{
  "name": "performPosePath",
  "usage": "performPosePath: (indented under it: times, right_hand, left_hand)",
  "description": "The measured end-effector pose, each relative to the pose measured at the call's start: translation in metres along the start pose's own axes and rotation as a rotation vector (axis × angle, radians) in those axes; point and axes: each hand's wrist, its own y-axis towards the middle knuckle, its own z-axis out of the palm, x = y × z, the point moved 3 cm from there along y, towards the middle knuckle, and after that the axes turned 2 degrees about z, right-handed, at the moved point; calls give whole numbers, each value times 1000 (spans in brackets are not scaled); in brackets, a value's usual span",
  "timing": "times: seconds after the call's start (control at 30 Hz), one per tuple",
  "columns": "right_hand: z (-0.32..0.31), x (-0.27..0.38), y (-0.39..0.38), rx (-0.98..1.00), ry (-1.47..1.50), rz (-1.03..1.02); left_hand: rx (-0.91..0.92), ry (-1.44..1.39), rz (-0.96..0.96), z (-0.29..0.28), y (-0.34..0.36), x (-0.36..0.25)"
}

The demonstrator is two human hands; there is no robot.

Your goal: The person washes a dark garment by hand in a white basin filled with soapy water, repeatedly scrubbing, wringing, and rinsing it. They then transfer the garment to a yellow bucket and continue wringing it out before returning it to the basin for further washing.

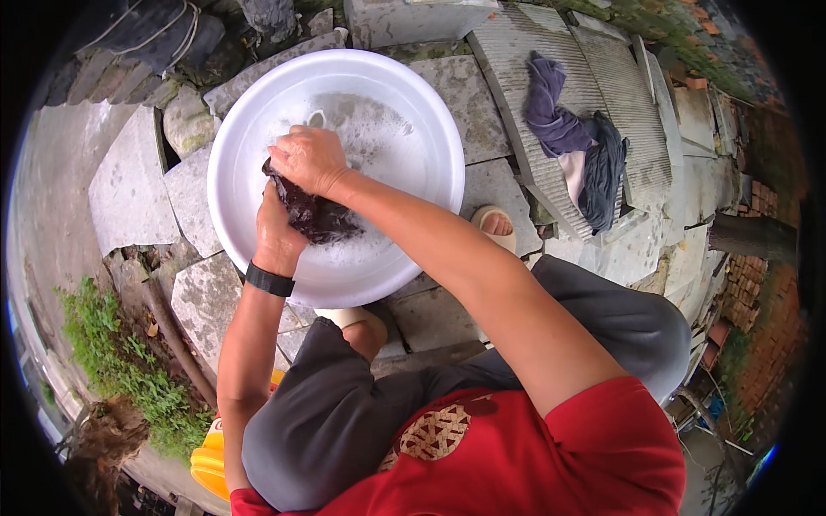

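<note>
A large white basin [441, 142] stands on the paving in front of me, holding sudsy water. Over its left half, both hands are closed on a dark, wet cloth [320, 217] that looks like a garment; its kind does not show. My left hand [277, 230], below a black wristband, grips the cloth from the near left side. Just above it, my right hand [308, 160] is curled with bent knuckles over the cloth's upper end. The lower part of the cloth hangs into the foam. Some fingertips are hidden by the cloth and the hands.
Dark wet clothes [578, 142] lie heaped on a ribbed grey slab [508, 60] to the right. Uneven stone slabs [129, 185] surround the basin. My sandalled feet are close to its near rim. Green weeds [120, 370] grow at the left, and a yellow object [209, 460] sits beside my left leg.
</note>
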Motion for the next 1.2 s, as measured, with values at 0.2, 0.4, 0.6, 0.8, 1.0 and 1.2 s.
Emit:
performPosePath:
  times: [0.2, 0.4, 0.6, 0.8, 1.0, 1.2]
  right_hand:
    - [-10, 37, -34, 10, 190, -215]
    - [-10, -65, 7, -24, -185, 153]
    - [22, -90, -29, 739, -355, -253]
    - [11, -91, -19, 213, -55, 290]
    - [-9, 45, -39, 113, 399, -64]
    - [-5, 25, -19, 48, 211, -256]
  left_hand:
    - [230, 11, -25, -23, 5, -10]
    - [1, 108, -35, 10, -10, -2]
    - [47, 309, -95, -6, 5, 3]
    - [-12, 121, -10, 7, 0, 7]
    - [885, -286, -146, -70, 60, -2]
    - [247, -66, -13, -26, 28, 3]
